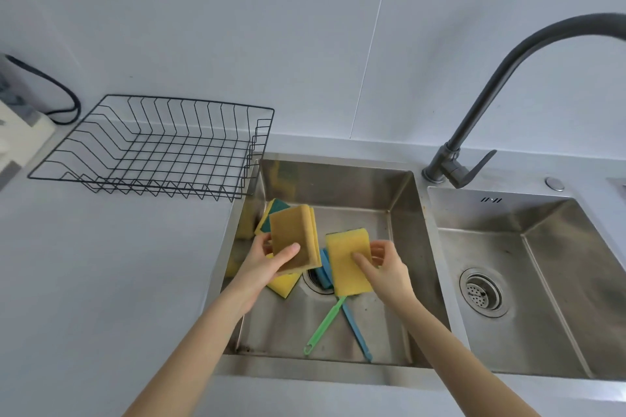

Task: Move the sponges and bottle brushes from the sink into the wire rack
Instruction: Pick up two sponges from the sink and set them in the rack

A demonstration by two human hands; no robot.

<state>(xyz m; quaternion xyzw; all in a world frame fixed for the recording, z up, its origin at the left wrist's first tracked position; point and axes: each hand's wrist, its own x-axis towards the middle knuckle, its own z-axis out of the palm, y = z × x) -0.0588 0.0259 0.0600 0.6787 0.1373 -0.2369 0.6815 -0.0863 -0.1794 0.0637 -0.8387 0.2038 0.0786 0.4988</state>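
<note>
My left hand (271,259) holds a yellow sponge (294,235) upright over the left basin of the steel sink (403,206). My right hand (386,264) grips a second yellow sponge (345,257) just to its right. Behind the left one, a yellow-and-green sponge (276,208) leans on the basin wall. Another yellow sponge (283,284) lies on the basin floor under my left wrist. A green bottle brush handle (323,323) and a blue bottle brush handle (355,328) cross on the floor; their heads are mostly hidden. The black wire rack (159,145) stands on the counter to the left, with nothing in it.
A dark curved faucet (481,105) rises behind the divider between the basins. The right basin (559,281) has a drain strainer (481,291). A black cable (64,98) and an appliance sit at the far left by the wall.
</note>
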